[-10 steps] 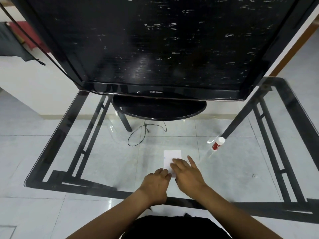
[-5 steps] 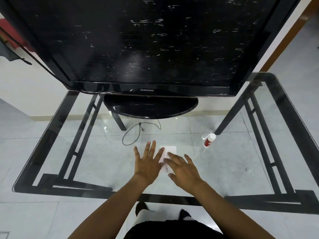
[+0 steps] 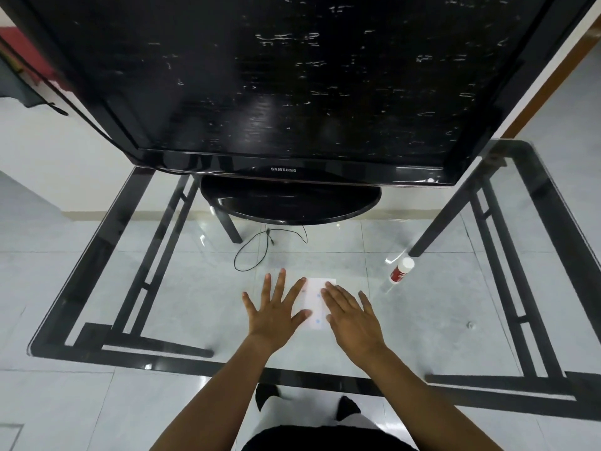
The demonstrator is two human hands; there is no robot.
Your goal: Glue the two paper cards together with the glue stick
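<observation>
A white paper card (image 3: 314, 302) lies flat on the glass table, between my two hands. My left hand (image 3: 276, 309) is spread flat with fingers apart, its thumb and forefinger overlapping the card's left edge. My right hand (image 3: 353, 315) lies flat with fingers extended, covering the card's right edge. Whether one card or two stacked ones lie there I cannot tell. The glue stick (image 3: 401, 270), red with a white cap, lies on its side to the right of my right hand, apart from it.
The glass table (image 3: 439, 327) has a black frame (image 3: 533, 255). A large black television on an oval stand (image 3: 289, 203) fills the far side. A thin black cable (image 3: 257, 249) loops just beyond the card. Tiled floor shows through the glass.
My left hand went from curled at the card's near edge to spread flat over its left side. My right hand flattened and shifted to the card's right side.
</observation>
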